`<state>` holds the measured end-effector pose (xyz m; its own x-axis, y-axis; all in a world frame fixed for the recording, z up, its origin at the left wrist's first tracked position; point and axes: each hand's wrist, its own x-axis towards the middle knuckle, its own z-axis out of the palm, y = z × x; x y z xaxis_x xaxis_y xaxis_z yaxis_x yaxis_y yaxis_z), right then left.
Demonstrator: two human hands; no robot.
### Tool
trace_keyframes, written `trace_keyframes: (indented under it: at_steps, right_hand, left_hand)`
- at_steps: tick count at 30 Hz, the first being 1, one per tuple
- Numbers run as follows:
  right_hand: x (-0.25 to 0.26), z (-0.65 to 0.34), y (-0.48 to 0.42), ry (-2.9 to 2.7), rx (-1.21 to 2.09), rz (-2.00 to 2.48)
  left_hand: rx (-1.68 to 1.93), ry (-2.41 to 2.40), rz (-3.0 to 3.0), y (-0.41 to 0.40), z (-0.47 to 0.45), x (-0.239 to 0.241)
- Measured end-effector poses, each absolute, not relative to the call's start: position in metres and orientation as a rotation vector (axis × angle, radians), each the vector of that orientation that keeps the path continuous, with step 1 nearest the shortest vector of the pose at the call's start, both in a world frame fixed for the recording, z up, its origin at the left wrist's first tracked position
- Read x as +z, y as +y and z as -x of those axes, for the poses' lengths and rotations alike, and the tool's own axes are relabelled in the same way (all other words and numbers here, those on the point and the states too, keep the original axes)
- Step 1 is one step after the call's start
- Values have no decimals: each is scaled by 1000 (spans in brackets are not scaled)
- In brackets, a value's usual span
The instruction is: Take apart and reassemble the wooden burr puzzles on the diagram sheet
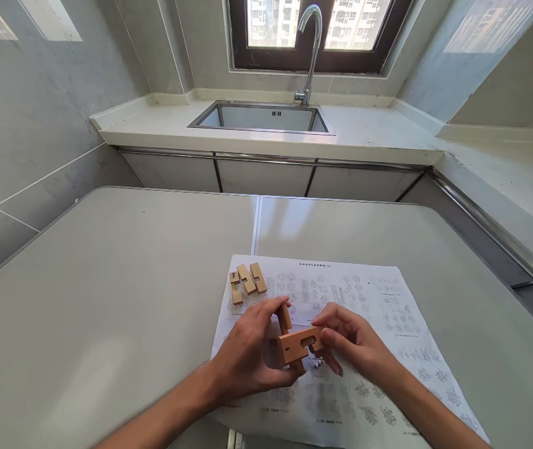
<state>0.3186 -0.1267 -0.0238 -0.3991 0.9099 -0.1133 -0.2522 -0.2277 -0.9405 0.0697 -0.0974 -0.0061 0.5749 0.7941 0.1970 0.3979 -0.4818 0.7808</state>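
Two hands meet over a printed sheet [364, 324] on the grey worktop [107, 299], both closed on one wooden puzzle assembly [297, 340]. Up and to the left of the grip, well clear of the fingers, a small cluster of loose wooden blocks [247, 282] lies on the sheet's far left corner; one block carries a dark mark on top. The left hand [252, 352] comes in from the lower left, forearm low, fingers curled over the near and left sides of the assembly, thumb side towards an upright piece that rises from it. Its grip is clamped on the wood. The assembly itself is a flat slab with an oblong slot facing the camera, held just above the paper, between the two palms. The right hand [355, 343] reaches in from the lower right, fingertips pinched on the slab's right end, likewise tight on it. Beyond the grip the sheet runs on to its far edge, then bare worktop with a seam down the middle. Farther off, a sink [261, 116] with nothing visible in its basin sits under a tap [310, 50].
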Motion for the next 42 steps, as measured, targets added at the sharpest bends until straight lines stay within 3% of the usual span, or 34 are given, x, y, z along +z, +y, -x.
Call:
trace_keyframes:
  at_steps: [11,42]
  right_hand:
    - [-14,-319,-120,-1207,1177,1404]
    - [-25,-316,-122,-1506,826,1600]
  left_hand:
    - [775,916,-1931,-96,-69,-13]
    - [780,901,-1919,-95,-70,-11]
